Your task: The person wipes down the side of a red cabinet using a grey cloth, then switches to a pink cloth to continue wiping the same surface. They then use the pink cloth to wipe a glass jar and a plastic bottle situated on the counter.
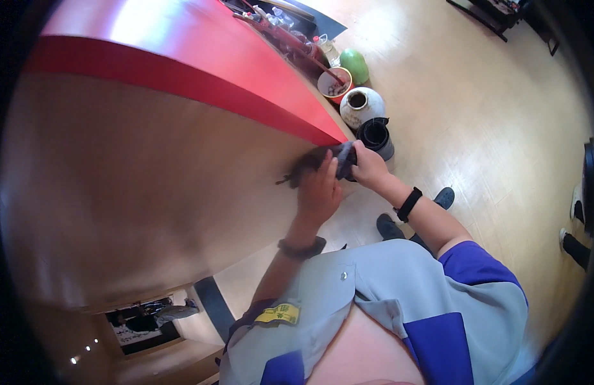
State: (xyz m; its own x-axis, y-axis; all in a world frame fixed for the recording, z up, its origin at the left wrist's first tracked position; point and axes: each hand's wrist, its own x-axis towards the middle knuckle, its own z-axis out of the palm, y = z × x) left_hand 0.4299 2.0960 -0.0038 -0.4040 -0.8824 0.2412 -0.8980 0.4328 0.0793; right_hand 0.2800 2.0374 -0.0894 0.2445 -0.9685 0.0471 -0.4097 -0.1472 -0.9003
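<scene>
A dark grey cloth (345, 156) is bunched at the lower corner of a tan panel with a red band (205, 86). My right hand (370, 166) grips the cloth's right end, thumb on top. My left hand (321, 190) lies with fingers extended over the cloth's left part; whether it grips the cloth is hard to see. A thin dark strand pokes out at the cloth's left end. Both wrists wear black bands.
Beyond my hands, a dark rolled mat (375, 134), a white ceramic jar (362, 107), a red-and-white bucket (334, 83), a green melon-like object (355, 66) and plastic bottles (328, 49) line the panel's edge. Another person's feet (574, 248) show at the right.
</scene>
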